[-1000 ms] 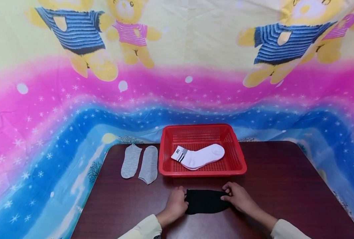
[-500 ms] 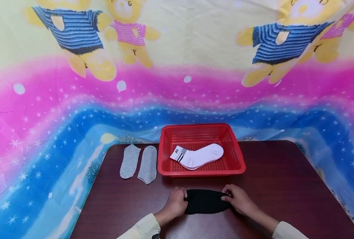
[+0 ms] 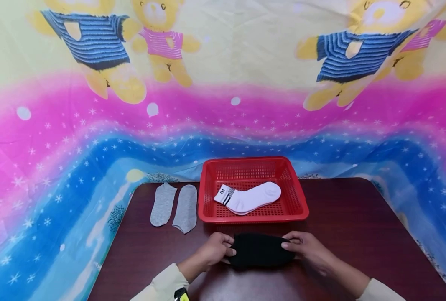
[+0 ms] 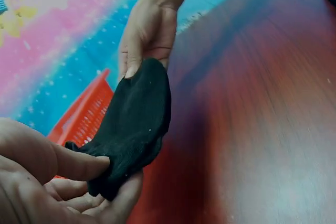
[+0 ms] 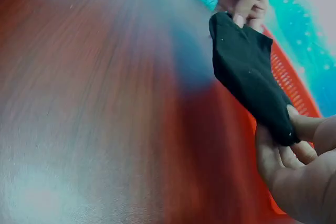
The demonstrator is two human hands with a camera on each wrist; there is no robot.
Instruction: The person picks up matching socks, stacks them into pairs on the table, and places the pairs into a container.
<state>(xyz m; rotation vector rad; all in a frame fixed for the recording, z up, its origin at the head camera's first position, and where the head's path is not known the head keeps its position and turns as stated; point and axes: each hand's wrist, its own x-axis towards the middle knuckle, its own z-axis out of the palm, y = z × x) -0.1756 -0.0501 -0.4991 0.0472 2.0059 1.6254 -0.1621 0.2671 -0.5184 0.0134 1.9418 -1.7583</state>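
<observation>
Stretched between both hands is a black sock (image 3: pixel 262 250), held in front of the red basket and apparently just off the table. At its left end, my left hand (image 3: pixel 214 250) pinches the fabric, thumb on top and fingers beneath, as the left wrist view shows on the black sock (image 4: pixel 136 114). The right hand (image 3: pixel 308 250) grips the opposite, rounded end the same way; in the right wrist view the thumb presses on the black sock (image 5: pixel 247 72) and the fingers go under it.
A red plastic basket (image 3: pixel 253 218) stands behind the hands, with white striped socks (image 3: pixel 251 197) inside. Left of it, two grey socks (image 3: pixel 163 205) lie side by side on the dark wooden table (image 3: pixel 358 234). A printed cloth (image 3: pixel 223 104) hangs behind.
Both hands have raised the black sock slightly from the tabletop. The left forearm has swung outward, and the right hand has moved a little to the right. Basket and other socks stay in place.
</observation>
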